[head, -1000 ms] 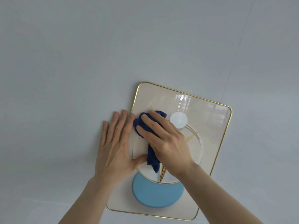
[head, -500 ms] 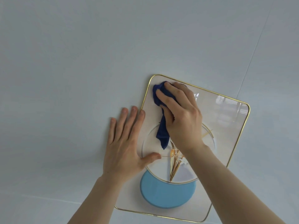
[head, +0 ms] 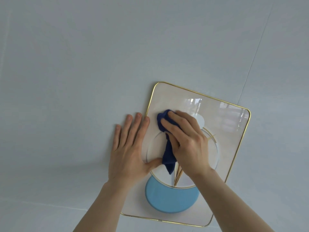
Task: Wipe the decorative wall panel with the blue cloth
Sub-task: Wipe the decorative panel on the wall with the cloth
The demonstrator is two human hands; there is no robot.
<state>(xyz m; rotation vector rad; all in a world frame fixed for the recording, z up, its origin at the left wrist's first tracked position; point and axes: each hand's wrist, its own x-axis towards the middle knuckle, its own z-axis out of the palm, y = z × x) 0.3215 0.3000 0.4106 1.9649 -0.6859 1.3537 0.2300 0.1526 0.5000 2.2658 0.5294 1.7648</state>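
Note:
The decorative wall panel (head: pixel 224 131) is a glossy cream rectangle with a thin gold rim, a gold ring, gold stems and a light blue disc (head: pixel 170 199) low on it. It hangs tilted on the wall. My right hand (head: pixel 187 141) presses a dark blue cloth (head: pixel 168 153) against the panel's upper left part; a tail of cloth hangs below the fingers. My left hand (head: pixel 128 151) lies flat with fingers spread across the panel's left edge, its thumb on the panel near the cloth's tail.
A plain pale grey wall (head: pixel 83 64) surrounds the panel. A thin seam line (head: pixel 257 52) runs diagonally down the wall toward the panel's upper right corner. Window reflections shine on the panel's top right.
My right hand has slid the cloth down from the panel's top left corner toward the gold ring. My left hand stays flat on the left edge.

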